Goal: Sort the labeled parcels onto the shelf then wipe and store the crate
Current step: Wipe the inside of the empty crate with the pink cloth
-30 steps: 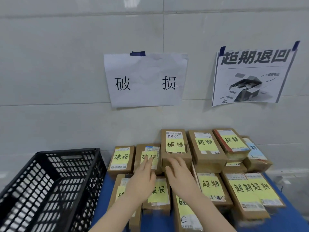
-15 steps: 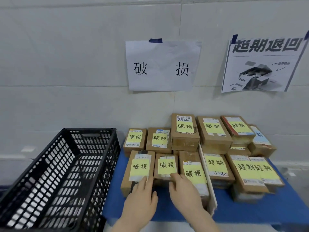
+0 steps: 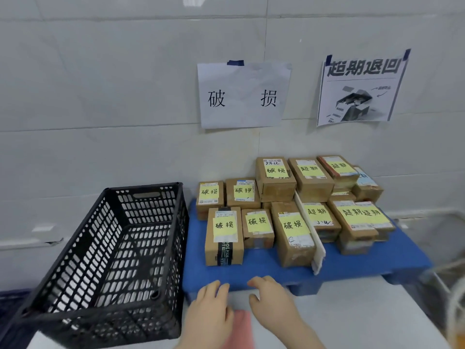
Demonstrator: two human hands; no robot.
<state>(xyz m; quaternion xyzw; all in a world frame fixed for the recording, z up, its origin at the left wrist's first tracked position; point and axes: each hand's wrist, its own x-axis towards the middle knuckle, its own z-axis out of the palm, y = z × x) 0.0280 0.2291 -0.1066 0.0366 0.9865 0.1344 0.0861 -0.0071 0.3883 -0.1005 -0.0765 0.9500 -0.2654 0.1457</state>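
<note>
Brown parcels with yellow handwritten labels lie on a blue platform (image 3: 352,269). One label group (image 3: 256,222) fills the left side; another group (image 3: 352,212) fills the right, split off by a white divider (image 3: 318,250). An empty black plastic crate (image 3: 105,260) stands to the left of the platform. My left hand (image 3: 210,306) and my right hand (image 3: 273,301) hover over the white table in front of the platform's near edge, fingers loosely bent, holding nothing. A pink cloth (image 3: 240,328) lies between my wrists.
Two paper signs are taped to the tiled wall: a plain one (image 3: 242,94) above the left parcels and a printed one (image 3: 359,89) above the right parcels. The white table (image 3: 364,318) extends to the right of my hands.
Both hands have drawn back from the front row of parcels to the table in front of the platform. The view has pulled back and the pink cloth has come into sight.
</note>
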